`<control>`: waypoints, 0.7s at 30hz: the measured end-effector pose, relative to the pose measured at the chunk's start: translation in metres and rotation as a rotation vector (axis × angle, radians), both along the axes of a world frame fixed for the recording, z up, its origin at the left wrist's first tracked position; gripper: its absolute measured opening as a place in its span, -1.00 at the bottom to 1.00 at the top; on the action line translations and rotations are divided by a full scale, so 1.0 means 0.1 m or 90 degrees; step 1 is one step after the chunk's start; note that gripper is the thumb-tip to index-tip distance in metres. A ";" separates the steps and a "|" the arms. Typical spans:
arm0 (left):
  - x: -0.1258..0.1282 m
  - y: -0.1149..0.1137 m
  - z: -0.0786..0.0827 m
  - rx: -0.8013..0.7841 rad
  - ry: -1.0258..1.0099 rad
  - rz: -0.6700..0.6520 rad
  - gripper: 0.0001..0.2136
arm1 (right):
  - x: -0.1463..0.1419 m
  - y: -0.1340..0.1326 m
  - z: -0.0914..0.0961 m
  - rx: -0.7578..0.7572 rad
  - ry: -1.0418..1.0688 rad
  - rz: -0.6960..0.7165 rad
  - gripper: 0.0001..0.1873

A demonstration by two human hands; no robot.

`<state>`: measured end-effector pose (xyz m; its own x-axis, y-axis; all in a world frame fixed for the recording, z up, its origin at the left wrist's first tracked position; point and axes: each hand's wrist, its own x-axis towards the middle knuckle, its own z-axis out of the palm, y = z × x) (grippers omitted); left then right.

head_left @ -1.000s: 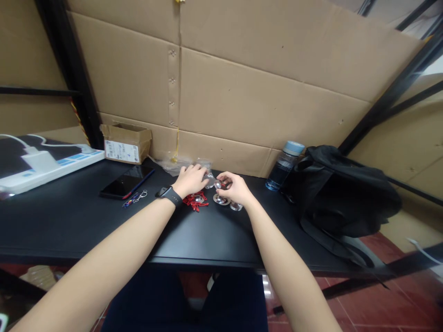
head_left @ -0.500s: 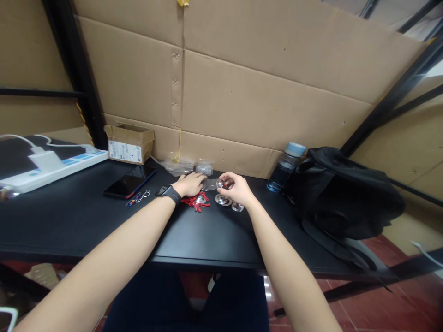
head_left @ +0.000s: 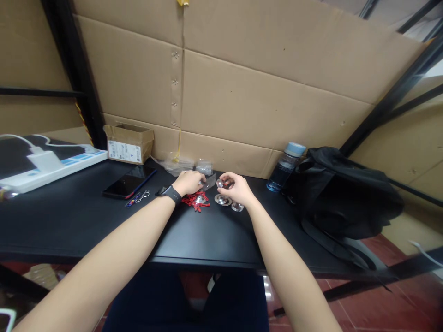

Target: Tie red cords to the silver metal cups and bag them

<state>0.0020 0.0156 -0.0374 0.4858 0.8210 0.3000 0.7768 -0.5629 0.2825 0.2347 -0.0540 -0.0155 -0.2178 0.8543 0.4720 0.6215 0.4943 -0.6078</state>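
Observation:
My left hand [head_left: 188, 182], with a black smartwatch [head_left: 170, 193] on the wrist, pinches a small clear plastic bag [head_left: 209, 182] above the black table [head_left: 86, 216]. My right hand [head_left: 235, 189] is closed on a small shiny metal piece [head_left: 219, 183] with a red bit, held just right of the bag. Below the hands lie a heap of small red clips [head_left: 196, 200] and two round metal caps [head_left: 223, 199] on the table.
A phone [head_left: 128, 180], a pen and key ring [head_left: 136, 197], a small cardboard box [head_left: 128, 144] and a white power strip [head_left: 44, 163] are at the left. More clear bags [head_left: 183, 165] lie by the cardboard wall. A water bottle [head_left: 285, 167] and black backpack [head_left: 342, 193] stand right.
My left hand drew back slightly and now lifts the clear bag's edge toward the right hand. The right hand stays in place with the metal piece.

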 end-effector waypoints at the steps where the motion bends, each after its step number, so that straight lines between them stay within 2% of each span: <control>1: 0.00 0.00 0.00 -0.001 -0.009 -0.006 -0.71 | 0.00 0.00 0.00 0.000 -0.001 -0.001 -0.62; 7: 0.04 0.02 0.05 -0.001 -0.112 -0.046 -0.72 | 0.03 0.00 0.04 0.014 -0.006 -0.014 -0.63; 11: 0.07 0.03 0.08 0.010 -0.202 -0.069 -0.63 | 0.06 -0.01 0.06 0.030 -0.010 -0.011 -0.66; 14: 0.10 0.03 0.09 0.028 -0.344 -0.052 -0.46 | 0.08 0.01 0.05 0.039 -0.009 -0.021 -0.66; 17: 0.10 0.02 0.12 0.025 -0.485 -0.018 -0.42 | 0.08 0.03 0.04 0.045 -0.007 -0.039 -0.66; 19: 0.08 0.00 0.15 0.020 -0.479 -0.014 -0.43 | 0.09 0.04 0.03 0.047 -0.004 -0.042 -0.66; 21: 0.04 -0.03 0.18 0.034 -0.418 -0.025 -0.40 | 0.10 0.04 0.03 0.047 -0.002 -0.041 -0.65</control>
<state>0.0063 0.0127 -0.0199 0.2179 0.7822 0.5836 0.4307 -0.6137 0.6617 0.2443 -0.0501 -0.0122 -0.1651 0.8295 0.5335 0.6551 0.4966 -0.5694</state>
